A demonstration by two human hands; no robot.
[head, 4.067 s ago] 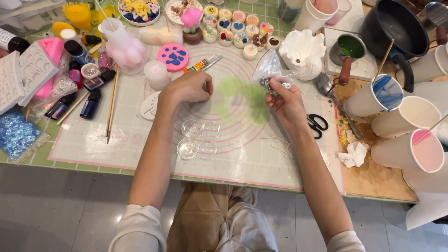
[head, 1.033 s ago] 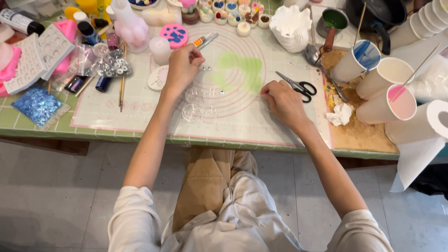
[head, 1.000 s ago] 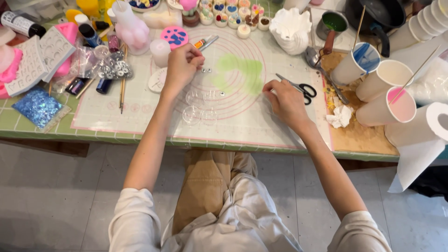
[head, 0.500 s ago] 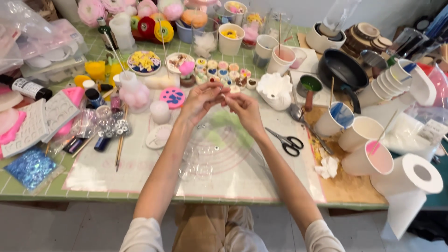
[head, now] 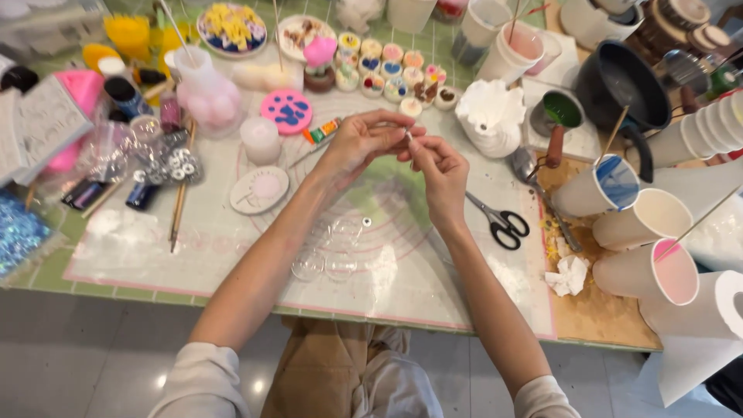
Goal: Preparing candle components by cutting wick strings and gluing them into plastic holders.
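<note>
Both hands meet above the mat's middle: the left hand (head: 357,142) and right hand (head: 438,167) pinch a tiny pale piece (head: 407,135) between their fingertips, too small to identify. Nearer, clear round moulds (head: 334,248) lie on the silicone mat (head: 232,255), with open mat toward its near edge. One pair of scissors (head: 499,220) lies right. Three paper cups (head: 642,224) stand beyond.

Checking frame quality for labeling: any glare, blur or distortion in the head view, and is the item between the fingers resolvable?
Head view: even, soft light, faint shadows; mild glare on the clear mat and the floor below. Slight wide-angle bowing at the edges. Left hand and right hand are fairly sharp, but the tiny piece pinched between the fingertips is too small to identify. Scissors read crisp.
</note>
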